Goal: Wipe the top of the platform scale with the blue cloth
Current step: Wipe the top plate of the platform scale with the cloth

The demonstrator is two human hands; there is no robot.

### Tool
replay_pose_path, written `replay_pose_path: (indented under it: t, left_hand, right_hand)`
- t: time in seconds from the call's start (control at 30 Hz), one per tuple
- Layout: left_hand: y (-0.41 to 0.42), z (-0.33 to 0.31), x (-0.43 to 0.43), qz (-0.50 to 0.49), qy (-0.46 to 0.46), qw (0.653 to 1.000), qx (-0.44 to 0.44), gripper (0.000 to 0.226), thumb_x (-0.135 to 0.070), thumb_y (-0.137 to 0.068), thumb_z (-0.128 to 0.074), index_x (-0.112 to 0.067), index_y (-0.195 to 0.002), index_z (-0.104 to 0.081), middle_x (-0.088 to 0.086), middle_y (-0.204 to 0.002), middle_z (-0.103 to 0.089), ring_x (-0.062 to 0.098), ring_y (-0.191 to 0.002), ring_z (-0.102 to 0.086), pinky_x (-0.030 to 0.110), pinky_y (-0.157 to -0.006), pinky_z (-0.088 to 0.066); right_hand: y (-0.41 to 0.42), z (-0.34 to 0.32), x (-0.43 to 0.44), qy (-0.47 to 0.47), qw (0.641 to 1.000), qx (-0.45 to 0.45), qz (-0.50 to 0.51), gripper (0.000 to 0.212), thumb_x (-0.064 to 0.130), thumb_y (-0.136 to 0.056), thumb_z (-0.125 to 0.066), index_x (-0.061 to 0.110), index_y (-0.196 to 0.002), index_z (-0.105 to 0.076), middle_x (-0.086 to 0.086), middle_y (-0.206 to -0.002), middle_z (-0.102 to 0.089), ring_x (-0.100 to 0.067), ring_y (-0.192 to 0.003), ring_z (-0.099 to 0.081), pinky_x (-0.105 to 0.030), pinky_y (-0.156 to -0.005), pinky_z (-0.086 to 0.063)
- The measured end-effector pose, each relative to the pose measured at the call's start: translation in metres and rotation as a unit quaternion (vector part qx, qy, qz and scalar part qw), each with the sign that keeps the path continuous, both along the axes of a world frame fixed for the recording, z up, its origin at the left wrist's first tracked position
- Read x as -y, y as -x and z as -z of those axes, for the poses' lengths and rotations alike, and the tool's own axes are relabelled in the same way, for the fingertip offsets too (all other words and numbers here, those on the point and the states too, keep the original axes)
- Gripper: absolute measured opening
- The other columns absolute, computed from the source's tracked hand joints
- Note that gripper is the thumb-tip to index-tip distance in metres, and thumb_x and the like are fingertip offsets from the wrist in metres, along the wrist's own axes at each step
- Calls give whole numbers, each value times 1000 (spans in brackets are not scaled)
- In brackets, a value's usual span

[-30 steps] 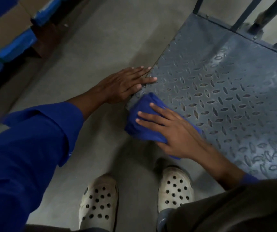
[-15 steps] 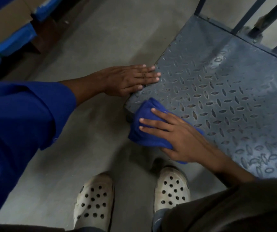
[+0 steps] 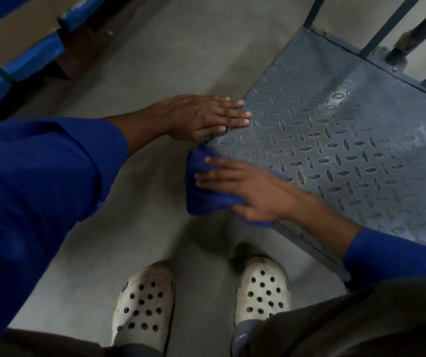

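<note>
The platform scale (image 3: pixel 348 140) is a grey metal deck with a raised diamond tread, filling the right side of the head view. Its near left corner points toward me. The blue cloth (image 3: pixel 201 194) is bunched over that corner, partly hanging off the edge. My right hand (image 3: pixel 248 189) lies flat on the cloth, fingers spread and pointing left, pressing it down. My left hand (image 3: pixel 204 117) rests flat and empty on the scale's left edge just beyond the cloth, fingers together and pointing right.
Dark metal rails (image 3: pixel 397 19) rise along the scale's far edge. Stacked cardboard boxes with blue bands (image 3: pixel 18 47) stand at the upper left. My two feet in white perforated clogs (image 3: pixel 261 289) stand on the grey concrete floor (image 3: pixel 160 47) just in front of the scale's corner.
My right hand has slid the cloth left and toward me, so more of it hangs over the scale's corner. My left hand has stayed on the edge.
</note>
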State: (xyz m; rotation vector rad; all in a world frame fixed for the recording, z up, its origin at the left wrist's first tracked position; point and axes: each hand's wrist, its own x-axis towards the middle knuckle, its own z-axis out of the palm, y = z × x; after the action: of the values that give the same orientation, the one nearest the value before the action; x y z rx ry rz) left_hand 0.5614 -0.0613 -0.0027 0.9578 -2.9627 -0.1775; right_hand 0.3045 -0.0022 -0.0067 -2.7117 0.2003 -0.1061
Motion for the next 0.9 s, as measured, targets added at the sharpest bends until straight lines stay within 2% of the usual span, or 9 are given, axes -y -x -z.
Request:
replay_pose_path:
  t: [0.1, 0.23, 0.33, 0.43, 0.5, 0.57, 0.73, 0.83, 0.9]
  left_hand:
    - [0, 2, 0, -10, -10, 1000, -18, 53, -33, -116, -26, -18, -167, -30, 0, -176, -22, 21, -165, -12, 50, -132, -19]
    - [0, 4, 1, -10, 10, 1000, -11, 53, -30, -116, -27, -16, -167, -32, 1, -175, -26, 23, -164, -15, 50, -132, -21]
    - [4, -3, 0, -8, 15, 1000, -3, 54, -33, -116, -25, -15, -166, -33, 1, -174, -29, 23, -164, -17, 48, -132, -21]
    - [3, -3, -2, -7, 41, 999, -12, 52, -31, -116, -26, -15, -165, -37, 1, -171, -34, 25, -162, -24, 51, -127, -32]
    - [6, -3, -3, -15, 42, 999, -16, 52, -32, -116, -25, -17, -165, -36, -1, -171, -34, 24, -162, -25, 52, -118, -45]
    - [5, -4, -3, -19, 47, 999, -12, 53, -33, -116, -24, -19, -165, -34, -3, -171, -33, 24, -162, -25, 53, -113, -50]
    - [5, -3, -3, 1, 62, 998, -12, 51, -27, -116, -29, -12, -164, -37, 4, -170, -37, 30, -160, -28, 52, -123, -39]
    - [5, 3, -3, -4, 71, 997, -31, 50, -25, -116, -30, -12, -164, -37, 7, -169, -39, 35, -159, -30, 54, -124, -37]
    - [3, 9, -5, -11, 64, 997, -43, 50, -26, -117, -28, -14, -165, -35, 7, -170, -37, 34, -160, -27, 54, -123, -37]
  right_hand:
    - [-9, -4, 4, -13, 999, 21, 46, 61, 19, -94, -65, 6, -153, -52, -13, -162, -47, -30, -156, -36, -50, -129, -28]
    - [-8, 2, -11, 13, 1000, -10, -27, 67, 10, -84, -69, 4, -149, -57, -11, -157, -55, -32, -158, -33, -50, -130, -27]
    - [-18, -3, 0, -7, 997, 31, 74, 65, 16, -93, -66, 4, -154, -50, -12, -161, -49, -30, -155, -37, -49, -129, -28]
    - [-22, 3, -15, 62, 997, 5, 38, 70, 22, -93, -64, 6, -158, -45, -11, -165, -44, -33, -160, -28, -51, -129, -26]
    - [-21, 1, -12, 69, 998, -3, 9, 72, 19, -90, -65, 6, -158, -44, -11, -165, -43, -34, -160, -26, -51, -130, -25]
    - [-26, -2, -9, 59, 997, 5, 46, 72, 21, -91, -65, 6, -158, -45, -12, -164, -45, -34, -158, -30, -49, -131, -24]
    - [2, 6, -37, 80, 995, -16, 52, 73, 11, -85, -70, 6, -154, -51, -9, -162, -49, -33, -160, -26, -50, -128, -31]
    - [55, 5, -53, 69, 993, -30, 90, 80, 11, -85, -72, 7, -159, -43, -6, -168, -39, -29, -163, -19, -43, -132, -21]
    - [78, 2, -69, 67, 991, -56, 103, 83, 15, -88, -72, 10, -163, -36, -4, -171, -34, -26, -164, -14, -45, -131, -22]
